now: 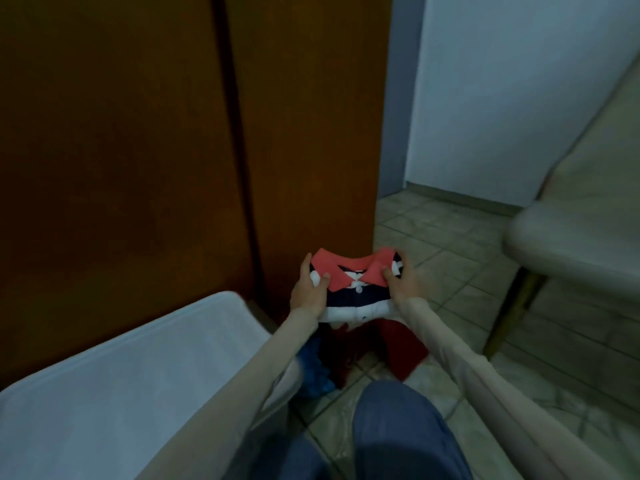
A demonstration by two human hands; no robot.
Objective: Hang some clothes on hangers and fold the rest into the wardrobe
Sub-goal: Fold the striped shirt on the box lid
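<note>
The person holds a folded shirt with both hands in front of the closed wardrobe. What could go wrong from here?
1. Both wardrobe doors look shut, and the left hand and right hand both hold the shirt. Freeing one hand for a door may let the fold sag or open.
2. A red cloth and a blue cloth lie on the floor below. A foot might catch on them.
</note>
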